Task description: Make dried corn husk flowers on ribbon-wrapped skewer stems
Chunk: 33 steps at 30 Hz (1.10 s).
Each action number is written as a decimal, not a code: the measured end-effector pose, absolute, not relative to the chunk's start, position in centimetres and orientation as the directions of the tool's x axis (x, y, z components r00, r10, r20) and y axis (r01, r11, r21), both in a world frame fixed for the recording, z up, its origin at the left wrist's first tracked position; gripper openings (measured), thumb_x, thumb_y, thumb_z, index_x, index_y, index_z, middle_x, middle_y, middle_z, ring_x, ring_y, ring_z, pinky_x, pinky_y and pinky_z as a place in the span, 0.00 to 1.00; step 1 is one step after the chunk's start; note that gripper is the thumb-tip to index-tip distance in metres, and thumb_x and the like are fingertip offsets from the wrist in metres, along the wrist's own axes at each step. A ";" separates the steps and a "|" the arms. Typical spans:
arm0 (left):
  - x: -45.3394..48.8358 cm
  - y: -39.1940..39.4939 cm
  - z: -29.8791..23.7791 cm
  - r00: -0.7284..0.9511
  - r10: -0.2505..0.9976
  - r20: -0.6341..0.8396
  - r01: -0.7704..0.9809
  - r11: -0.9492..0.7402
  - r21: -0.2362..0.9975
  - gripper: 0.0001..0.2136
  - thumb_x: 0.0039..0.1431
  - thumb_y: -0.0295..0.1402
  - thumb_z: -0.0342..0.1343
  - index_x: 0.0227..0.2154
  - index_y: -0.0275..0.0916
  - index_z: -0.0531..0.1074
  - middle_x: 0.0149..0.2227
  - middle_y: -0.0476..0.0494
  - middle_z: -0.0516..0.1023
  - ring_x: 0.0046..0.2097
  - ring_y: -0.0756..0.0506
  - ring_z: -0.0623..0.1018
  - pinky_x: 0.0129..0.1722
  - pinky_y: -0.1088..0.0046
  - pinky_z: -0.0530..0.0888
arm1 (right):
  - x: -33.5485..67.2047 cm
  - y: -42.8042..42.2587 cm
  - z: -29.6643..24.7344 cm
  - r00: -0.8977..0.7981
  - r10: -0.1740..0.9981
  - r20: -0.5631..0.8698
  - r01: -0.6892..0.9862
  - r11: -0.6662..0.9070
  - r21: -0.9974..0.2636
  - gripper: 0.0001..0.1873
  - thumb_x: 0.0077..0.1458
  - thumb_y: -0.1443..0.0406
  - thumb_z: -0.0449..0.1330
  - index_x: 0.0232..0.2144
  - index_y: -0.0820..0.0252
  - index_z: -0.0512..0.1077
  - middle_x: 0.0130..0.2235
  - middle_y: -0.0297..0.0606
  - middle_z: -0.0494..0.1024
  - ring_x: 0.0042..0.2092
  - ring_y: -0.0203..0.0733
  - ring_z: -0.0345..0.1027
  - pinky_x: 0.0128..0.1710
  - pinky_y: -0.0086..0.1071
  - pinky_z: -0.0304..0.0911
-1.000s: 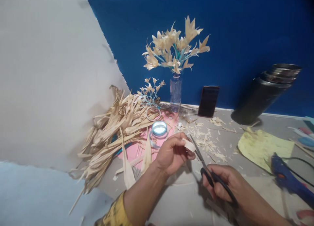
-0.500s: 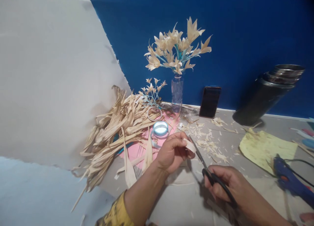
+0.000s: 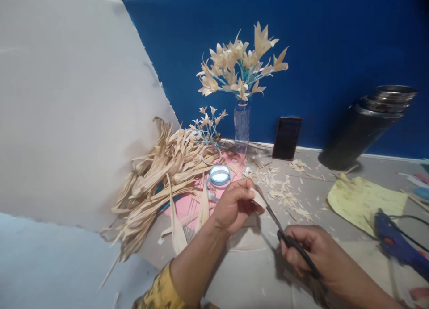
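Between its thumb and fingers my left hand [image 3: 236, 206] pinches a small pale piece of corn husk [image 3: 258, 199]. My right hand [image 3: 310, 251] is closed around the black handles of a pair of scissors [image 3: 279, 226]. The scissor blades point up and left and lie against the right edge of the husk piece. Whether they cut into it I cannot tell. Beyond my left hand a roll of light blue tape [image 3: 219, 176] lies on a pink sheet [image 3: 181, 207], beside a large heap of dried corn husks [image 3: 157, 166].
Husk flowers stand in a clear bottle [image 3: 241, 128] by the blue wall. A phone [image 3: 287, 138] leans there, next to a dark flask [image 3: 355, 135]. Husk scraps [image 3: 284, 195] litter the table. At right are a yellow sheet [image 3: 365, 202] and a blue glue gun [image 3: 397, 242].
The scissor blades have come closer together and moved slightly left against the husk piece. My left hand has barely moved and keeps its pinch.
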<state>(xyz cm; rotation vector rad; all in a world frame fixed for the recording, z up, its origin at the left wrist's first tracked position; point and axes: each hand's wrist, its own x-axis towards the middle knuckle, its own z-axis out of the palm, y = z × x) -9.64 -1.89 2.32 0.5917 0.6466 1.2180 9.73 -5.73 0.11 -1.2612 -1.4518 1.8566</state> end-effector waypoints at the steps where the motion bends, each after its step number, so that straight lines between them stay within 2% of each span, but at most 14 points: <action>1: -9.7 -1.9 2.3 0.218 0.967 -0.131 -0.651 0.244 0.719 0.07 0.40 0.28 0.62 0.22 0.37 0.67 0.23 0.48 0.71 0.24 0.50 0.70 0.24 0.75 0.66 | 9.7 -5.7 0.1 -0.473 0.794 -0.382 0.167 -0.345 -0.924 0.20 0.43 0.53 0.68 0.18 0.58 0.65 0.17 0.27 0.62 0.21 0.31 0.49 0.21 0.27 0.45; 6: -9.4 -2.0 2.4 0.195 0.965 -0.177 -0.638 0.262 0.724 0.11 0.42 0.29 0.68 0.24 0.36 0.69 0.23 0.48 0.74 0.23 0.52 0.71 0.24 0.77 0.66 | 9.6 -5.1 0.0 -0.379 0.853 -0.359 0.153 -0.325 -0.933 0.21 0.44 0.51 0.69 0.17 0.59 0.67 0.17 0.31 0.67 0.21 0.32 0.54 0.22 0.27 0.50; 10: -8.3 -2.6 1.9 0.198 0.952 -0.232 -0.622 0.305 0.721 0.15 0.44 0.32 0.72 0.28 0.37 0.69 0.23 0.49 0.74 0.23 0.53 0.72 0.24 0.79 0.66 | 9.5 -4.7 0.2 -0.185 0.947 -0.262 -0.017 -0.269 -0.963 0.24 0.39 0.49 0.73 0.30 0.61 0.75 0.26 0.35 0.75 0.27 0.38 0.64 0.26 0.29 0.60; 13: -7.1 -3.2 1.2 0.234 0.939 -0.251 -0.604 0.343 0.720 0.15 0.44 0.32 0.72 0.29 0.37 0.69 0.22 0.51 0.73 0.22 0.54 0.71 0.24 0.80 0.65 | 9.5 -4.6 0.5 -0.025 0.979 -0.202 -0.079 -0.204 -0.976 0.25 0.40 0.52 0.74 0.36 0.60 0.75 0.31 0.38 0.78 0.31 0.41 0.69 0.29 0.32 0.64; 17: -6.0 -3.8 0.7 0.308 0.906 -0.291 -0.510 0.416 0.753 0.15 0.43 0.33 0.72 0.28 0.37 0.70 0.21 0.51 0.73 0.21 0.53 0.70 0.23 0.80 0.63 | 9.8 -4.7 0.7 0.068 0.982 -0.176 -0.061 -0.172 -0.983 0.20 0.42 0.56 0.72 0.34 0.60 0.73 0.27 0.34 0.75 0.28 0.40 0.67 0.27 0.32 0.64; 23: -5.8 -4.0 1.0 0.259 0.933 -0.250 -0.361 0.333 0.871 0.12 0.43 0.31 0.70 0.23 0.35 0.71 0.21 0.48 0.73 0.24 0.53 0.69 0.27 0.77 0.64 | 10.3 -4.4 0.5 0.058 0.983 -0.177 -0.037 -0.175 -0.984 0.20 0.44 0.55 0.71 0.35 0.60 0.73 0.28 0.33 0.74 0.28 0.38 0.65 0.27 0.30 0.61; 26: -5.8 -3.8 0.9 0.148 0.965 -0.215 -0.433 0.259 0.864 0.11 0.45 0.31 0.69 0.23 0.36 0.71 0.23 0.47 0.75 0.25 0.52 0.70 0.29 0.76 0.66 | 10.2 -4.4 0.5 -0.090 0.979 -0.182 0.017 -0.181 -0.983 0.20 0.49 0.50 0.68 0.33 0.60 0.73 0.27 0.34 0.73 0.27 0.37 0.62 0.26 0.30 0.58; 29: -6.0 -3.6 0.9 0.042 0.985 -0.169 -0.490 0.168 0.855 0.10 0.46 0.31 0.69 0.24 0.36 0.72 0.28 0.44 0.80 0.29 0.51 0.73 0.33 0.75 0.68 | 9.8 -4.6 0.3 -0.299 0.939 -0.168 0.096 -0.145 -0.985 0.27 0.53 0.42 0.61 0.28 0.61 0.72 0.26 0.36 0.71 0.27 0.37 0.59 0.27 0.31 0.55; 33: -6.2 -3.4 1.1 -0.021 0.989 -0.145 -0.497 0.115 0.860 0.10 0.46 0.32 0.69 0.24 0.36 0.72 0.27 0.44 0.80 0.27 0.51 0.73 0.33 0.74 0.69 | 9.2 -4.9 -0.5 -0.402 0.884 -0.240 0.139 -0.201 -0.970 0.31 0.49 0.37 0.60 0.24 0.59 0.67 0.24 0.34 0.67 0.27 0.36 0.57 0.27 0.31 0.53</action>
